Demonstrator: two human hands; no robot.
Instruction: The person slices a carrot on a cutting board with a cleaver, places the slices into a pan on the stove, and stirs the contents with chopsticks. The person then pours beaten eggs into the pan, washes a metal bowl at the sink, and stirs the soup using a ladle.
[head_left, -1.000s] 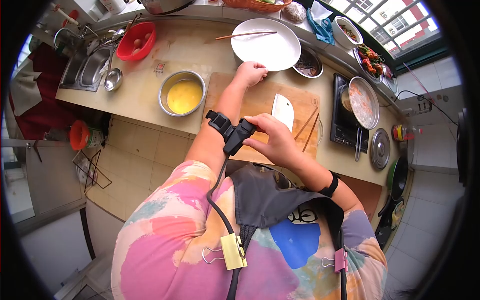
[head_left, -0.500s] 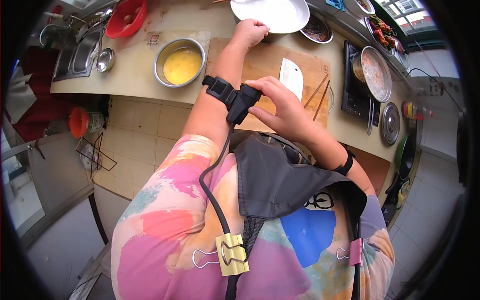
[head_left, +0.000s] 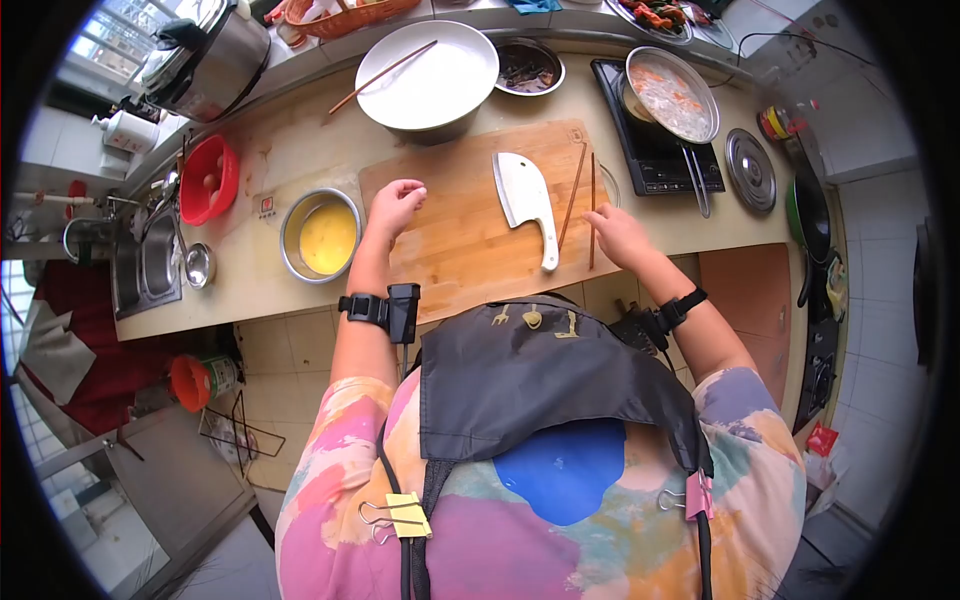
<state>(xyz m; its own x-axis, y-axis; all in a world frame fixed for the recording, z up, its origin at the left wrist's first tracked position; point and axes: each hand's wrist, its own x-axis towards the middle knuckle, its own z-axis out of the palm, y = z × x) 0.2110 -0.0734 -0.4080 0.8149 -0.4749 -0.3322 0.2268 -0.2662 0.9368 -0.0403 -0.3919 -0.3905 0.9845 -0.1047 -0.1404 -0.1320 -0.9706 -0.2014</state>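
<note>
Counter (head_left: 300, 150) space in this tiled kitchen curves away, with a wicker basket (head_left: 355, 25) at eleven o'clock cut off by the top edge. On the wooden board (head_left: 450, 235), a cleaver (head_left: 520, 190) lies near centre, chopsticks (head_left: 575, 185) at three o'clock. Bent right-hand fingertips overlap the outer chopstick; whether the right hand (head_left: 618, 238) grips it, I cannot tell. Nine o'clock: the left hand (head_left: 397, 208) curls loosely, its palm hidden. Dark food (head_left: 522, 72) at twelve is hard to identify. Writing on the nine-o'clock counter sticker (head_left: 267, 204) and two-o'clock cooktop (head_left: 665, 187) is illegible.
</note>
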